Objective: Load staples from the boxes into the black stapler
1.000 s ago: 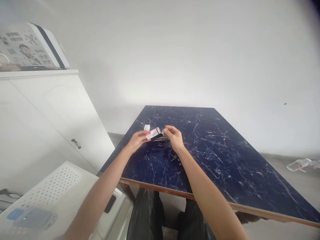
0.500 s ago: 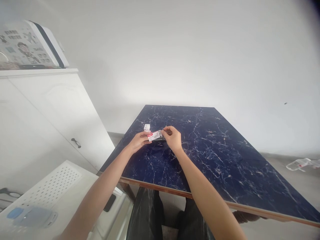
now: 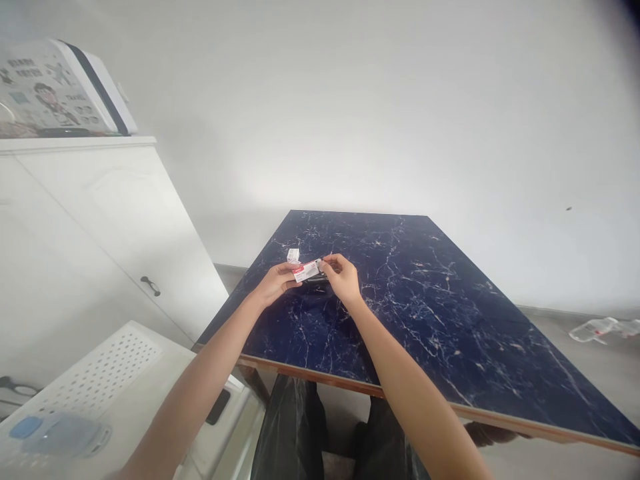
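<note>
My left grip (image 3: 277, 282) is grasping a red-and-white carton (image 3: 306, 271) by its left end, thumb above and fingers below. My right grip (image 3: 342, 276) is working at the carton's right end with thumb and forefinger drawn together; whether they are pinching a flap or something at the opening, I cannot tell. The carton is lying slantwise between both hands, over a dark item (image 3: 316, 279) on the blue marbled tabletop (image 3: 425, 327). A small white box (image 3: 293, 255) is standing just behind my left fingers; contact is not clear.

Caution: the following faults are possible.
- Crushing: if my left grip is pressing too hard, the thin-looking walls may be buckling and the end distorting.
- Tearing: if my right fingertips are pulling askew, the end of the carton may be ripping at a fold.
- Dropping: if my left grip is slackening during a pull, the carton may be slipping onto the dark item.
- Knocking: if my left knuckles are drifting away from me, they may be tipping the white box.
</note>
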The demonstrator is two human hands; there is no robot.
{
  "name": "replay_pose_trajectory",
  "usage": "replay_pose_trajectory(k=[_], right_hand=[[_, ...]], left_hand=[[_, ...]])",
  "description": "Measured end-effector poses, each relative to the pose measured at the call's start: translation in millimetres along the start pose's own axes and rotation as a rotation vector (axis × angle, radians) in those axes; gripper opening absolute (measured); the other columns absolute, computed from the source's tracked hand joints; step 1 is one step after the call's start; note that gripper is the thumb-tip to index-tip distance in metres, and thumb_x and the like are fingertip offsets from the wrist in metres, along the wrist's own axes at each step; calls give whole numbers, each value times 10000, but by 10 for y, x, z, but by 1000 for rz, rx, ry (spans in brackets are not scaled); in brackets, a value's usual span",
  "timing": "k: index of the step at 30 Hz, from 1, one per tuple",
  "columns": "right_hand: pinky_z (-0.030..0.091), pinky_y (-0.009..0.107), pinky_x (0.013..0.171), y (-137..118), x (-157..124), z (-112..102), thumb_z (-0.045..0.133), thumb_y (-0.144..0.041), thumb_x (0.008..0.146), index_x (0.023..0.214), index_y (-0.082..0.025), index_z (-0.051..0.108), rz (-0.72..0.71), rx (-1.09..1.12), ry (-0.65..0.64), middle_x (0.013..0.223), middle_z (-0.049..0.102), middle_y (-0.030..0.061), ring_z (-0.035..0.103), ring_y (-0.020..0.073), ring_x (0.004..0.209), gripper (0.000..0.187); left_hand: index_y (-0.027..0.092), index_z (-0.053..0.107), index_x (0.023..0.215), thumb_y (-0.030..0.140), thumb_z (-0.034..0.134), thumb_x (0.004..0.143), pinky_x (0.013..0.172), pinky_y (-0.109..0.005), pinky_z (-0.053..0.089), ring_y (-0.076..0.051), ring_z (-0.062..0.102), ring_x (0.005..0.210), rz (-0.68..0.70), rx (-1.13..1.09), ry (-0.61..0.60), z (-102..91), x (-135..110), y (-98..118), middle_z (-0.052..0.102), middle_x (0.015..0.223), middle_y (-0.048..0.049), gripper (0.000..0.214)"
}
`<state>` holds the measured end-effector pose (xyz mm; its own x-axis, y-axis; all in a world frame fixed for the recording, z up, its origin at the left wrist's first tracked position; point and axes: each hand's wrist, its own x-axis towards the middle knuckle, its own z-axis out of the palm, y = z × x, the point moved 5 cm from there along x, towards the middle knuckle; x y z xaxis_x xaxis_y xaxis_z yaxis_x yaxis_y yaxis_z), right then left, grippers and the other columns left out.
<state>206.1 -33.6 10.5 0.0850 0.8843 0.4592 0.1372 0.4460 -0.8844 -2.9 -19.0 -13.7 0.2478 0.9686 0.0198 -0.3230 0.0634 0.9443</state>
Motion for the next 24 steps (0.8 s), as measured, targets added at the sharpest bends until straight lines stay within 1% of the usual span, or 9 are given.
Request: replay_pose_trajectory(k=[6, 11, 14, 17, 20, 24], right_hand=[[488, 289, 672, 160, 57, 36, 745, -496, 758, 967, -212, 688, 147, 148, -70, 959, 734, 45, 640, 175, 744, 357], [457, 270, 615, 158, 50, 80, 818, -480, 670, 957, -208, 688, 197, 212, -131, 888, 706, 25, 598, 147, 676, 416], [428, 259, 579, 139, 29, 113, 783, -468, 699, 949, -221, 688, 227, 274, -190, 860, 696, 11, 586, 142, 662, 364], [429, 265, 586, 122, 16, 126, 709, -454, 750, 946, -231, 701, 254, 324, -228, 824, 694, 6, 596, 154, 670, 297], [431, 268, 592, 114, 17, 118, 692, -409, 745, 936, -230, 710, 260, 321, -219, 791, 693, 1, 598, 158, 667, 263], [436, 268, 607, 111, 13, 128, 698, -374, 738, 924, -230, 698, 248, 269, -217, 784, 702, -6, 590, 150, 657, 236]], left_hand=[[142, 773, 894, 175, 898, 649, 711, -256, 625, -200, 735, 888, -6, -21, -8, -15, -6, 7, 762, 1048, -101, 277], [148, 776, 879, 164, 892, 657, 701, -248, 622, -190, 731, 883, -15, -17, -30, -4, -23, 9, 755, 1077, -96, 252], [150, 776, 885, 168, 891, 658, 695, -246, 620, -192, 732, 882, -15, -24, -25, 0, -29, 25, 755, 1083, -96, 255], [154, 776, 898, 171, 892, 660, 687, -244, 620, -192, 735, 865, -19, -33, -5, -16, -23, 39, 764, 1051, -96, 265], [155, 777, 908, 167, 892, 663, 686, -240, 621, -190, 737, 855, -20, -31, -1, -31, -17, 45, 768, 1033, -95, 271], [154, 777, 911, 166, 888, 672, 693, -238, 625, -192, 740, 874, -21, -26, -22, -23, -26, 43, 761, 1079, -99, 264]])
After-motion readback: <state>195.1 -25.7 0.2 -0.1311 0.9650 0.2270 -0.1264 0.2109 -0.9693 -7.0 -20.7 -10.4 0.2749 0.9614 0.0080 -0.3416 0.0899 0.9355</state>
